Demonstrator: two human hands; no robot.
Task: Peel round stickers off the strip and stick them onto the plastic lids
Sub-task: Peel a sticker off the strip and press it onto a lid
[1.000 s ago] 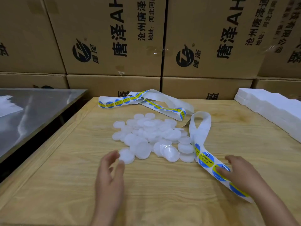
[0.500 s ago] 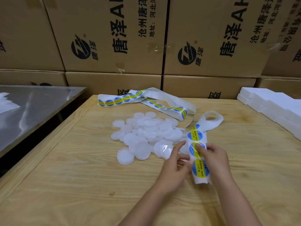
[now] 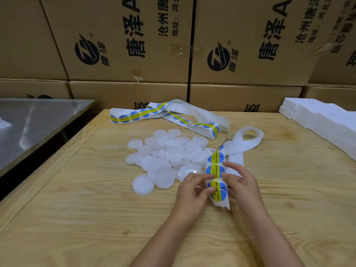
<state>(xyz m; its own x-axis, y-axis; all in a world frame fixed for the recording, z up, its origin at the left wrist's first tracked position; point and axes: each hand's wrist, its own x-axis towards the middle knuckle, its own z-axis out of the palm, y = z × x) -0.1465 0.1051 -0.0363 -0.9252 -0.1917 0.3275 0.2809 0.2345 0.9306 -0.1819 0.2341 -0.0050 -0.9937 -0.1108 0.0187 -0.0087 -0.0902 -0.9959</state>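
**Just in front of the lid pile: both hands on the sticker strip**

At the near right edge of the pile, I see the end of the white strip held up off the table, its free end hanging down towards the wood. Three round blue-and-yellow stickers show on this held stretch.

The left hand pinches at the strip's left edge, thumb and fingertips meeting on the lowest sticker; I cannot tell whether that sticker has lifted from the backing. The right hand grips the strip from the right, fingers curled round behind it.

Beyond the hands the strip runs back in a bare white loop, then across the far side of the table, where more stickers sit in a row.

The translucent white lids lie heaped in the middle of the table, just left of the held strip.

White foam slabs are stacked on the table's far right corner. A steel surface stands to the left, and printed cardboard boxes are stacked behind everything.
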